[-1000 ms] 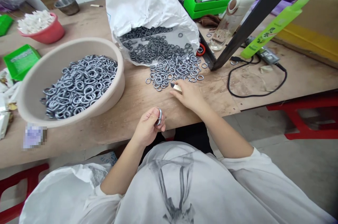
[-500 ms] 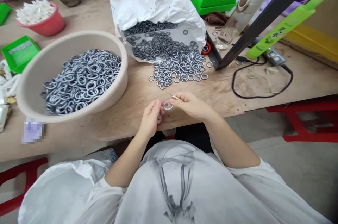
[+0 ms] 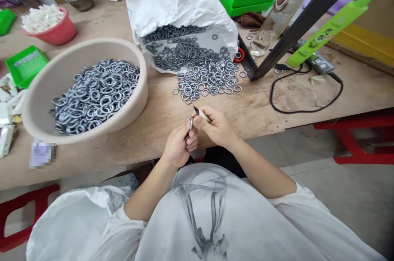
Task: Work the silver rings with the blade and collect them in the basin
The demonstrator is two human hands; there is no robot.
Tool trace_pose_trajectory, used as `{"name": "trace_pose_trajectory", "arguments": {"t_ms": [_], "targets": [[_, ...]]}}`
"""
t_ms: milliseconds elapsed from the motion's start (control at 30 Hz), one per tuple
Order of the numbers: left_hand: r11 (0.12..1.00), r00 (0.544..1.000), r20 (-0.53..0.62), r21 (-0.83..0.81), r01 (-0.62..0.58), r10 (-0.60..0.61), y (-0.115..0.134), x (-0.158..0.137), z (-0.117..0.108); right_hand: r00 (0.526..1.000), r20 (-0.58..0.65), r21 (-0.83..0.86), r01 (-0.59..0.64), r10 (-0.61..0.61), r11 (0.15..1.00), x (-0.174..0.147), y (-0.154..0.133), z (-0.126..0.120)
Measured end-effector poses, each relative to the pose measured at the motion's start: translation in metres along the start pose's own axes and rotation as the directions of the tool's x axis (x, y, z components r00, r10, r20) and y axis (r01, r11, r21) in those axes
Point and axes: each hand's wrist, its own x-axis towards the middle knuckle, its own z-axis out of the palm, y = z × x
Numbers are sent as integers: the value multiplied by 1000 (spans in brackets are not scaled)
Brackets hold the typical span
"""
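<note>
My left hand [image 3: 177, 146] pinches a metal ring [image 3: 191, 124] at the table's near edge; my right hand [image 3: 217, 125] closes around a small knife [image 3: 200, 114], blade beside the ring. A slip could nick my fingers. Loose rings [image 3: 206, 80] lie beyond, a full basin [image 3: 40, 101] left.

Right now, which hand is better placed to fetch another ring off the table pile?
Probably right. The right hand lies nearer the loose rings, gripping only a small blade; the left hand holds a ring.
</note>
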Motion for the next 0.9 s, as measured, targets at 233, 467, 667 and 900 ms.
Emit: {"name": "trace_pose_trajectory", "arguments": {"t_ms": [233,467,667,900], "targets": [[998,998,-60,-61,3,-6,-1,-2,3,972,88,-357,233,-216,904,-15,-8,-2],[999,1000,-31,-37,-2,1,-1,-1,-2,976,164,-351,195,-145,916,-13,-9,1],[999,996,72,-25,45,-43,4,-12,-11,986,0,-603,-132,165,787,26,8,-3],[996,989,-119,3,-92,92,9,-10,-29,979,116,-819,-2,168,574,76,22,9]]}}
